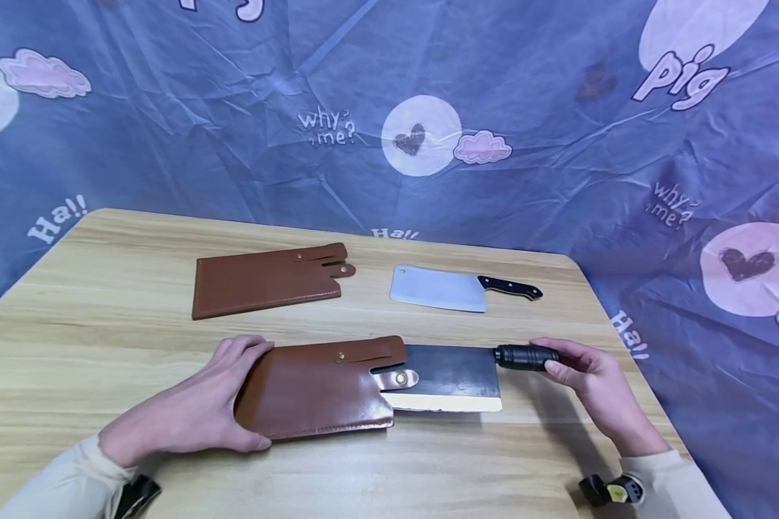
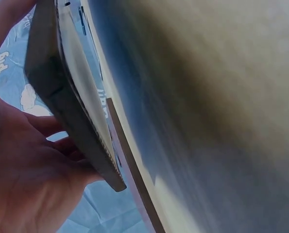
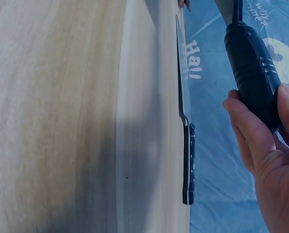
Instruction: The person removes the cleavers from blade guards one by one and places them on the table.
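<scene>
In the head view a brown leather knife sheath (image 1: 318,393) lies across the near part of the table, its strap end facing right. My left hand (image 1: 223,404) grips its closed left end, thumb at the near edge and fingers at the far edge. A dark cleaver (image 1: 454,375) with a bright cutting edge is partly inside the sheath; the rest of its blade is hidden there. My right hand (image 1: 587,378) holds the end of its black ridged handle (image 1: 526,357) between thumb and fingers, as the right wrist view also shows on the handle (image 3: 251,68).
Farther back on the wooden table (image 1: 136,245) lie a second brown sheath (image 1: 266,285) at left and a smaller silver cleaver (image 1: 438,288) with a black riveted handle at right. A blue printed cloth (image 1: 247,130) hangs behind the table.
</scene>
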The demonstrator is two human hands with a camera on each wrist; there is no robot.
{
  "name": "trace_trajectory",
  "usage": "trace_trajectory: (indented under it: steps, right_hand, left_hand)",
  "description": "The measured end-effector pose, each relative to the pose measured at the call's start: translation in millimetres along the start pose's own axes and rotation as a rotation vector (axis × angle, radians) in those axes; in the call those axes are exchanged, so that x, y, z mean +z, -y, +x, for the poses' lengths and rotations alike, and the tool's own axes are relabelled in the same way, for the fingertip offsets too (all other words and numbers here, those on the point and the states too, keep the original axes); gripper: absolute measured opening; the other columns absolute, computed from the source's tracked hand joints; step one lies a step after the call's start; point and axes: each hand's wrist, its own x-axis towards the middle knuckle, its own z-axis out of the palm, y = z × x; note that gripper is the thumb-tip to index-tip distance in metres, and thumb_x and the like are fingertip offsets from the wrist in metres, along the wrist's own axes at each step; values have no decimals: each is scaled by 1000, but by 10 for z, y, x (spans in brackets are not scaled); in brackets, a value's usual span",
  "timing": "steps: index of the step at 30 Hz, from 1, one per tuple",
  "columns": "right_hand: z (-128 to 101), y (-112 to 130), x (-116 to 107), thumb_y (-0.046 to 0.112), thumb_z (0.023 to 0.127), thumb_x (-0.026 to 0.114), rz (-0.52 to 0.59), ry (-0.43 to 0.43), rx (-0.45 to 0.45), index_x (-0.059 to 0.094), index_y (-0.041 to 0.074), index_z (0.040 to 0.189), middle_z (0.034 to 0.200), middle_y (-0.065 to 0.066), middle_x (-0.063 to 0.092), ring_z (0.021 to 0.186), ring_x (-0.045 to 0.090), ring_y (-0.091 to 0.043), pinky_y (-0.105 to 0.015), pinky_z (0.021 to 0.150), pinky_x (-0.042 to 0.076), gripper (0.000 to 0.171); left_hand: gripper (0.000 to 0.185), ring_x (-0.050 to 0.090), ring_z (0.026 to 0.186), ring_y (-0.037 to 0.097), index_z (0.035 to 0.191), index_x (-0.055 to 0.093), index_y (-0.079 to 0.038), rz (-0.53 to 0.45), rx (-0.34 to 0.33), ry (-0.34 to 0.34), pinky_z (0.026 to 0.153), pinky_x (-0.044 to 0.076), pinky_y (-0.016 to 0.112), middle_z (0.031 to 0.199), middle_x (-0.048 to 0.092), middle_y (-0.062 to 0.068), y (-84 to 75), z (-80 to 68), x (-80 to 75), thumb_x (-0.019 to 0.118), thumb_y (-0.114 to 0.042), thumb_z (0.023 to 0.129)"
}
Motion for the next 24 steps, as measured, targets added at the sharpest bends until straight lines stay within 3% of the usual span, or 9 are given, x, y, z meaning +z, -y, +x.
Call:
trace_trajectory:
  steps: [4, 13, 24]
  right_hand:
    - [9, -12, -25, -7, 93, 60, 79, 8, -8, 62, -8, 124, 108, 5, 70, 93, 67, -8, -19, 79, 52, 31]
    - [-35, -83, -135, -17, 94, 50, 370, 22, -36, 65, -4, 123, 112, -3, 69, 95, 69, -16, -24, 82, 52, 35]
    - [-46, -160, -296, -16, 95, 48, 425, 22, -16, 67, -1, 122, 111, -4, 69, 96, 69, -17, -24, 83, 51, 36]
  left_hand:
    - [112, 34, 127, 23, 141, 38, -1, -3, -1, 16, 93, 46, 47, 139, 35, 10, 5, 14, -39, 90, -50, 55]
    - [113, 34, 127, 22, 141, 39, -1, -6, -10, 31, 94, 45, 47, 140, 34, 9, 47, -32, -78, 89, -53, 55]
    - [113, 33, 126, 19, 141, 38, -2, 3, -20, 52, 92, 46, 45, 138, 35, 4, 88, -94, -85, 88, -56, 56]
